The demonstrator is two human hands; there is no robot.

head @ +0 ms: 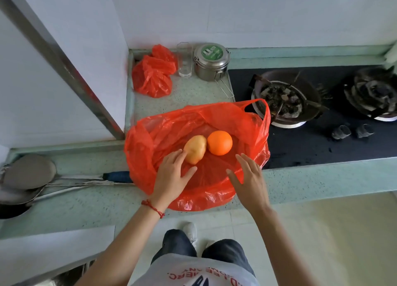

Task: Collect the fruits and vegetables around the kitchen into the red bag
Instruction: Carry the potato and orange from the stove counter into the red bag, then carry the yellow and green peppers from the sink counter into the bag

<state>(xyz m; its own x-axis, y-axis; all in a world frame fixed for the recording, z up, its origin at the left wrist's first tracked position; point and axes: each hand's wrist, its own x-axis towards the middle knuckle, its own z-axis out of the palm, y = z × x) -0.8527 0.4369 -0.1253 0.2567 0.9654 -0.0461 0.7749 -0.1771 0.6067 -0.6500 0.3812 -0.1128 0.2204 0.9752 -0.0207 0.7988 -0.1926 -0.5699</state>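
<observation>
In the red bag (214, 118), potato (195, 149) beside orange (219, 143), left hand (171, 178) and right hand (249, 176) grip released, far burner (373, 92) cut off.

The open bag (193, 124) lies spread on the countertop (322, 178), at its front edge, left of the stove (311, 139). Inside the bag, the potato (196, 149) lies on the left and the orange (219, 143) on the right, the two touching. The left hand (171, 178) rests in the bag, a finger against the potato. The right hand (249, 176) is over the bag's near right side. Behind the bag, a second bag (153, 75), a glass (184, 60) and a lidded pot (211, 61) stand in a row, left to right. Ladles (32, 174) lie left of the bag.
</observation>
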